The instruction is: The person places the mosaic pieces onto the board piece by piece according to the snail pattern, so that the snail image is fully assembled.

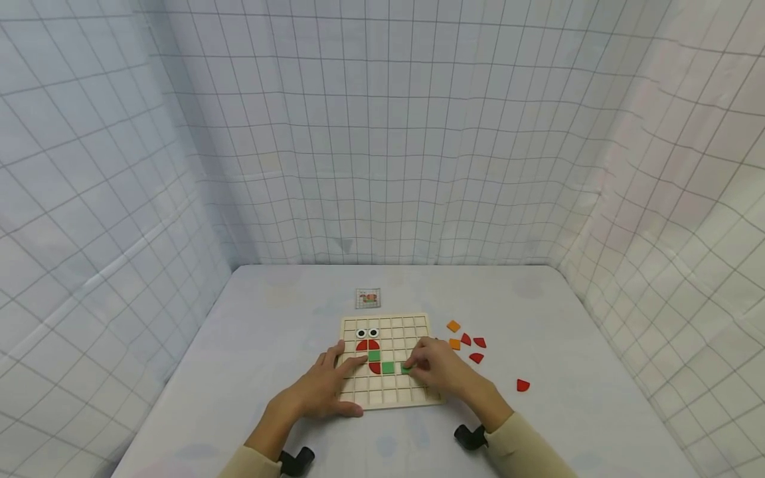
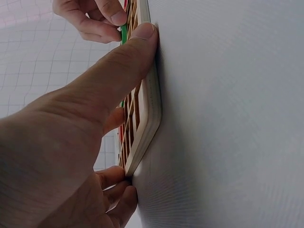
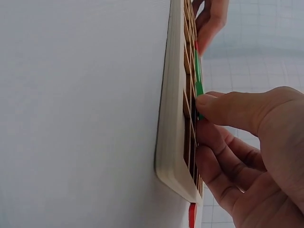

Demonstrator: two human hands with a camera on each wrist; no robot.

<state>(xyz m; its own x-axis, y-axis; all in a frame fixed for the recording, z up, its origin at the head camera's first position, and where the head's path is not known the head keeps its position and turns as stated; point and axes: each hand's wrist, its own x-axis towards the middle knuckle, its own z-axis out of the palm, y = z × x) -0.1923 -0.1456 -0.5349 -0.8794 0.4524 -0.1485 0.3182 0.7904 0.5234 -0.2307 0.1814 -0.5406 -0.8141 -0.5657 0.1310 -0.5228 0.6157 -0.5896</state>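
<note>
A white counter fills the lower half of the head view, and a wooden grid board lies at its centre. The left hand rests flat and spread on the board's lower left corner, fingers straight. The right hand, at centre right, pinches a green square tile at its fingertips, which point left. The tile sits over a cell just right of another green tile, in the same row.

pale matt wooden grid board; green tile looks like smooth painted wood.
</note>
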